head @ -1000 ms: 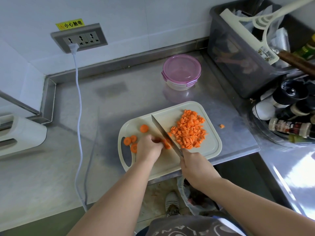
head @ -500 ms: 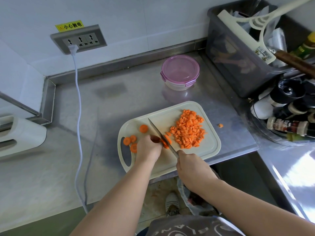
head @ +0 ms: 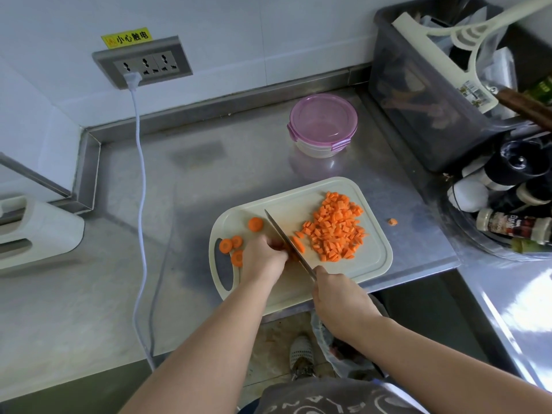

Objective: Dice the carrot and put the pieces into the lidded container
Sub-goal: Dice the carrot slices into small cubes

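A pale cutting board (head: 376,264) lies on the steel counter. A heap of diced carrot (head: 336,228) covers its right half. Several round carrot slices (head: 231,245) lie at its left end. My right hand (head: 337,297) grips the handle of a knife (head: 283,237), whose blade slants across the board with its edge down on the carrot. My left hand (head: 263,258), fingers curled, holds carrot slices (head: 298,243) down against the blade's left side. The round container with a pink lid (head: 322,124) stands closed behind the board.
One carrot bit (head: 392,221) lies on the counter right of the board. A dark bin (head: 433,94) of utensils and a rack of seasoning bottles (head: 513,204) crowd the right. A white cable (head: 140,189) runs down from the wall socket at left. The counter edge is just below the board.
The knife has come down from a raised, wider blade position onto the slices under my left hand. Both hands shifted slightly left on the board.
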{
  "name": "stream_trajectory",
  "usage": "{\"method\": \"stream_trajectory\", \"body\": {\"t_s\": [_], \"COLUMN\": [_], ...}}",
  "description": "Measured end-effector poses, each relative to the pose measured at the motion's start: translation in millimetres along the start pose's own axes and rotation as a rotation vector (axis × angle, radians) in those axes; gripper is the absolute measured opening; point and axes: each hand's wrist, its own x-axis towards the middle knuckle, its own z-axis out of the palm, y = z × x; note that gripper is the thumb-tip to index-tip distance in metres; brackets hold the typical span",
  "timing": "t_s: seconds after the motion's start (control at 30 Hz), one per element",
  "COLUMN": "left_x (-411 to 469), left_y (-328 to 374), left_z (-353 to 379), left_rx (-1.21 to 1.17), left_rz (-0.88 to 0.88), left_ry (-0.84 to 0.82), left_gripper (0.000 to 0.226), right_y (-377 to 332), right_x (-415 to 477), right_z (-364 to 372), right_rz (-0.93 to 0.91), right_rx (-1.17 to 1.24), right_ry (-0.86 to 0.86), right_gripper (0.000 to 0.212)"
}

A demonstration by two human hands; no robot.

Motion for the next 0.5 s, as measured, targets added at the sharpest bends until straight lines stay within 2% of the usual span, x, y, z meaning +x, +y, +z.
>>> {"method": "stream_trajectory", "body": {"t_s": [0.17, 0.27, 0.4, 0.5], "left_x": [-1.0, -3.5, -1.3, 1.5], "left_y": [0.6, 2.5, 0.5, -3.8], "left_z": [-0.2, -0.2, -0.2, -12.0], "left_rx": [0.022, 0.018, 0.023, -0.031], "left_rz": [0.010, 0.031, 0.047, 0.037], "left_ry": [-0.002, 0.004, -0.015, -0.010], "left_gripper": [0.020, 0.012, 0.007, 0.003], "right_y": [0.4, 0.3, 5.8, 15.2], "right_x": [2.7, 3.8, -0.5, -9.5], "right_z": [2.6, -1.3, -9.5, -15.8], "right_rz": [-0.003, -0.019, -0.113, -0.194], "right_rx": [0.032, 0.068, 0.083, 0.017], "right_ry": [0.025, 0.080, 0.147, 0.167], "right_gripper": [0.030, 0.022, 0.017, 0.024]}}
